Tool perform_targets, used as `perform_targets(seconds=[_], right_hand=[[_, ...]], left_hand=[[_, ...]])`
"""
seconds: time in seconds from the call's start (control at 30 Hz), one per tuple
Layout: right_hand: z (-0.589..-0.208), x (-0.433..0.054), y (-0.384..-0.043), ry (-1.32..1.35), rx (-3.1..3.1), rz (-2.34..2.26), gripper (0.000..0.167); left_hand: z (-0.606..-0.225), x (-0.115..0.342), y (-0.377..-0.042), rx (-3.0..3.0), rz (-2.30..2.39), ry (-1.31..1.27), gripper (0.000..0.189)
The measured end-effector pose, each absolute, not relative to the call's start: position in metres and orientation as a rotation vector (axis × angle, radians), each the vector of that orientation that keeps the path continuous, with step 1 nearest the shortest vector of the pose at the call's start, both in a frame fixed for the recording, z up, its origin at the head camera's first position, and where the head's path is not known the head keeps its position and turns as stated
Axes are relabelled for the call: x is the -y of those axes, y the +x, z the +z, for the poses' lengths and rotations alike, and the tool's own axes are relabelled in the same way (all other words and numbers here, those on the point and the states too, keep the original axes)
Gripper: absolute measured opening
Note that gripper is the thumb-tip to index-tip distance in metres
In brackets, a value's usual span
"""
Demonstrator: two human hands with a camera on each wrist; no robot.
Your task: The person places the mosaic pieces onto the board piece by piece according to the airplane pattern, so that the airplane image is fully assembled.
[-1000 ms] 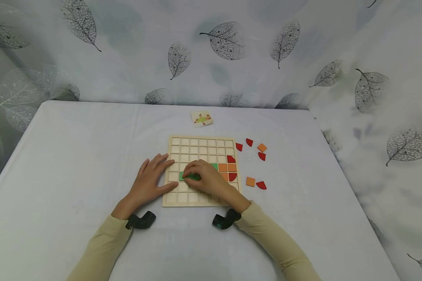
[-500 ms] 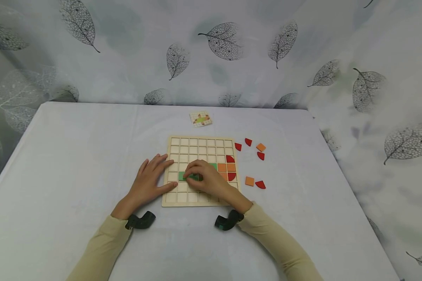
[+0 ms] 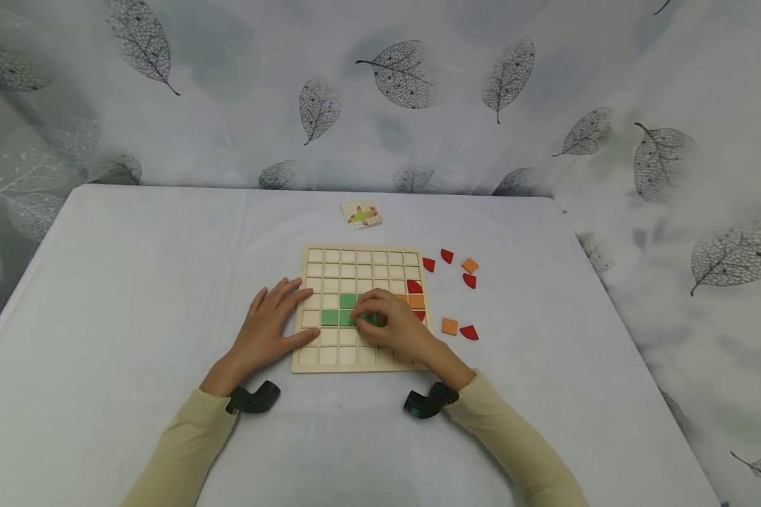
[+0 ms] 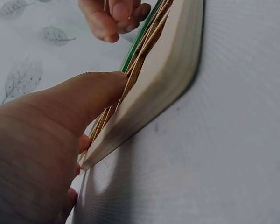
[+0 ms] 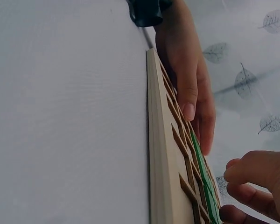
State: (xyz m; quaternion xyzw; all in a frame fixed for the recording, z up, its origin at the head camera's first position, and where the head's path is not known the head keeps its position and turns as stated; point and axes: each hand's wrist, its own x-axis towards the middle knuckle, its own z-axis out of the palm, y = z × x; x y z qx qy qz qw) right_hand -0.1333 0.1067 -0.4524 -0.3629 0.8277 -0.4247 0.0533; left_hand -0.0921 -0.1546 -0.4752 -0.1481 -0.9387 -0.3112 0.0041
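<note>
Right hand [image 3: 394, 325] moved rightward, board [image 3: 330, 355], printed card [image 3: 361, 215]

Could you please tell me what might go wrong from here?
The right hand is low over the green tiles, so it might nudge one out of place. A loose orange tile lies close by and could get brushed aside. The left hand rests on the board and might shift it.

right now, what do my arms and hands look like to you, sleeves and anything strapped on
The left hand and right hand are both bare, without gloves. Long, plain beige sleeves, left and right, end near the wrists. Each wrist carries a bent black camera, left and right; the right one shows a small greenish spot. No cables are visible.
</note>
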Motion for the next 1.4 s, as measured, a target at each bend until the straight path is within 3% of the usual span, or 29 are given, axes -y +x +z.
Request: perform_targets(seconds=[0.43,1.4], right_hand=[[-0.458,-0.141,-0.130,-1.111,-2.579,-1.370,0.011],[-0.441,-0.218,-0.126,-0.823,-2.748,-1.199,0.014]], left_hand=[[-0.477,0.156,-0.092,2.942,-0.961,-0.457,0.074],[-0.476,0.154,-0.092,2.953,-0.951,-0.449,0.075]])
